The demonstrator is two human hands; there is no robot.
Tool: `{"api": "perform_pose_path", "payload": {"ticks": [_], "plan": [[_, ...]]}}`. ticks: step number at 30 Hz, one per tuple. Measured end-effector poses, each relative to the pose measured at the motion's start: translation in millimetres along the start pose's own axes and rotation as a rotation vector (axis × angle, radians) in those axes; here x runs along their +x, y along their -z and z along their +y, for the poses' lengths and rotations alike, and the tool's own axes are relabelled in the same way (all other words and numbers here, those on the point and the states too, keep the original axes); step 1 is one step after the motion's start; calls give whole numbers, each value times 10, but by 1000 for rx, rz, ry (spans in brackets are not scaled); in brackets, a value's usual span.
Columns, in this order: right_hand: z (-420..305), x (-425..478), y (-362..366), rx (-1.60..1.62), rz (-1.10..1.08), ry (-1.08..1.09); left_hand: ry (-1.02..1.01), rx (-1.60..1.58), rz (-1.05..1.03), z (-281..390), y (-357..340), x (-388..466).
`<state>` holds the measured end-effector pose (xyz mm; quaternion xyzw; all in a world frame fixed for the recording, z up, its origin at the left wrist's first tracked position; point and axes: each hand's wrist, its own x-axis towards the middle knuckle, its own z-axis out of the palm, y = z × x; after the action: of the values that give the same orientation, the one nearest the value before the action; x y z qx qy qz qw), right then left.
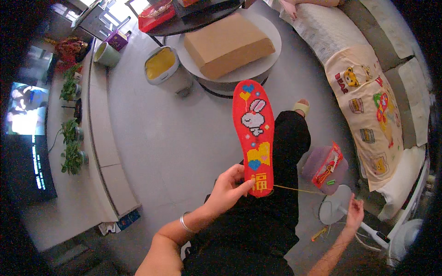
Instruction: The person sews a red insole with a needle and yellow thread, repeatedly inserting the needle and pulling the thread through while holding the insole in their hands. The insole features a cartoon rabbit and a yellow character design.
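Observation:
My left hand (230, 186) grips the heel end of a red cross-stitch insole (255, 138), thumb on top and fingers behind. The insole bears a stitched white rabbit, blue and yellow hearts and a yellow character near the heel. From its heel edge a yellow thread (297, 188) runs taut to the right. Out at the lower right, my right hand (355, 212) is raised with its fingers pinched at the thread's far end; any needle there is too small to make out. Beneath the thread, a red plastic packet (328, 165) lies on a purple round stool seat (308, 168).
A white fan base (330, 210) stands beside my right hand, with a yellow-handled tool (318, 234) nearby. To the right is a sofa with a bear-print cover (348, 114); another person's hand (289, 8) rests there. Ahead are a cardboard box (231, 45) and a bin (169, 76).

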<state>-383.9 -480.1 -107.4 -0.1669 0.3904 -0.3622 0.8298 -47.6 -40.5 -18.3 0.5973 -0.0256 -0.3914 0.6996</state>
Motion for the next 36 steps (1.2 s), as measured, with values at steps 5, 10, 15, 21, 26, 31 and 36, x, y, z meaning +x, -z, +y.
{"api": "perform_pose_path", "payload": {"ticks": [5, 10, 15, 21, 26, 31, 36], "plan": [[-554, 37, 726, -685, 551, 737, -30, -3, 64, -151, 8, 56], [-777, -36, 1181, -1549, 571, 998, -59, -1, 37, -159, 22, 87], [-676, 10, 1074, -1517, 398, 999, -51, 0, 23, -40, 20, 63], [502, -225, -489, -1415, -23, 745, -29, 5, -6, 16, 46, 16], [1432, -850, -1841, -1223, -450, 458, 2, -48, -20, 16, 33, -10], [1922, -1244, -2613, -1356, -1007, 426, -355, 21, -279, -45, 160, 45], [2089, -1351, -2721, -1389, -1195, 223, -511, 200, -326, 5, 134, 75]]}}
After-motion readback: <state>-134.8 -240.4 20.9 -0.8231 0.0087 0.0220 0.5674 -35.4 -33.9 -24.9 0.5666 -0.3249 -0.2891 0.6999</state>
